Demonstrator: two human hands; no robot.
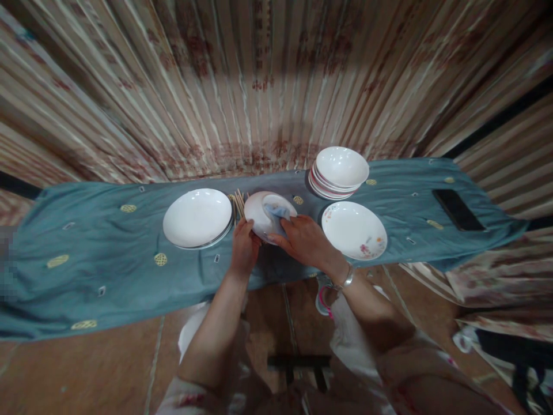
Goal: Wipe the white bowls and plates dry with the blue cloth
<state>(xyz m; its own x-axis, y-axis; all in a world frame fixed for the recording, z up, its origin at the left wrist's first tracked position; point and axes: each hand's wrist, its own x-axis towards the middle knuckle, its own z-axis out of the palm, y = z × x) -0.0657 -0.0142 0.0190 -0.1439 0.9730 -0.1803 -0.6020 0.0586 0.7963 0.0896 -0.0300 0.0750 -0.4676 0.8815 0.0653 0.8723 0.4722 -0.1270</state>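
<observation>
My left hand (pixel 245 245) grips the near left edge of a white bowl (pixel 256 210), tilted with its underside and foot ring facing me. My right hand (pixel 300 237) is closed over a light blue cloth (pixel 277 211), pressing it against the bowl's base. Part of the cloth is hidden under my fingers. Several wooden chopsticks (pixel 239 203) lie just left of the bowl, partly covered by it. Left of them sits a stack of white plates (pixel 197 218). To the right, a floral-patterned white plate (pixel 352 227) lies in front of a stack of white bowls (pixel 339 170) with red bands.
The narrow table is covered by a green cloth (pixel 129 253) with yellow pineapple prints. A black phone (pixel 458 210) lies near its right end. Pleated curtains (pixel 259 115) hang right behind the table. Below its front edge is a brown tiled floor (pixel 121 369).
</observation>
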